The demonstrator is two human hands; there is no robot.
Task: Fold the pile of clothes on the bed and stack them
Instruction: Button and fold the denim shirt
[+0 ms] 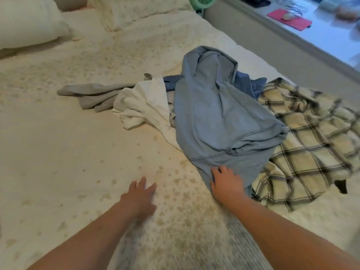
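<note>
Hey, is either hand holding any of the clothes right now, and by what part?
The right hand grips the light blue hoodie at its near bottom edge. The left hand holds nothing, open over the bedspread.

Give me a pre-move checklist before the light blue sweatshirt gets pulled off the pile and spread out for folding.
1. Right hand on the hem of the light blue sweatshirt: ok, though whether the fingers actually pinch the cloth: cannot tell.
2. Left hand free to help: ok, fingers straight, over bare bed, holding nothing.
3. Sweatshirt on top of the pile: ok, nothing lies over it.
4. Sweatshirt free of neighbours: not ok, it overlaps the white garment and the plaid blanket.
5. Room to spread it flat: ok, open bedspread to the left of the pile.
6. Sleeves located: cannot tell, bunched.
</note>
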